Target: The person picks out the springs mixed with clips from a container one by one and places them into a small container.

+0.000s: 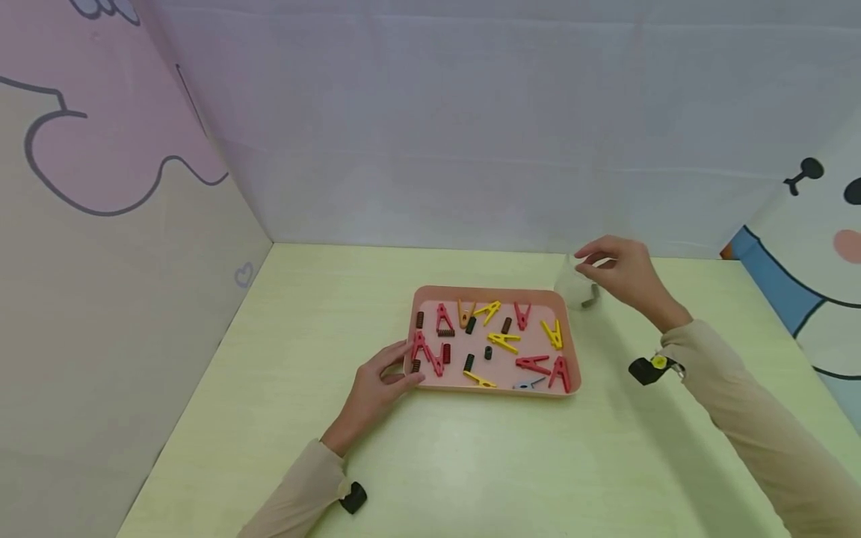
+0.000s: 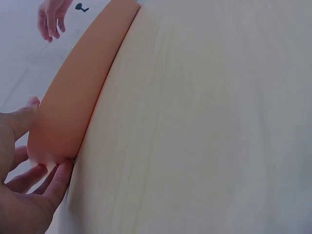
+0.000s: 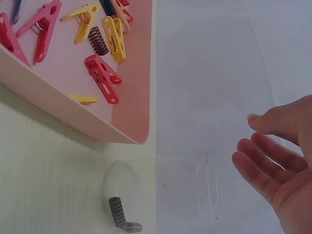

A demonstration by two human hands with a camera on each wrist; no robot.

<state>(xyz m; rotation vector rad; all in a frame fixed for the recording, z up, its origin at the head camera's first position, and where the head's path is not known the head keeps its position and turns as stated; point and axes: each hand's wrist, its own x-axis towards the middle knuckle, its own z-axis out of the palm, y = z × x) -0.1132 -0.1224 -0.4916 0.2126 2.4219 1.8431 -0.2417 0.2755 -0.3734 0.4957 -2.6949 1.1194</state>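
Note:
A pink tray (image 1: 494,294) holds clothes pegs, such as a yellow peg (image 1: 503,342) and a red peg (image 3: 102,78), mixed with small coil springs (image 3: 98,41). My left hand (image 1: 377,385) grips the tray's left end near its front corner. In the left wrist view that hand's fingers (image 2: 61,180) press the tray's orange-looking outer wall (image 2: 73,92). Beyond the tray's back right corner stands a clear jar (image 1: 572,282) with dark springs (image 3: 117,212) at its bottom. My right hand (image 1: 622,276) hovers at the jar's mouth, thumb and fingers apart, nothing between them.
The pale wooden table (image 1: 269,418) meets a white back wall (image 1: 430,134). A printed cartoon panel (image 1: 827,246) closes the right side, and a pink-and-beige panel (image 1: 114,299) the left. Dark wrist cameras (image 1: 647,370) sit on both sleeves.

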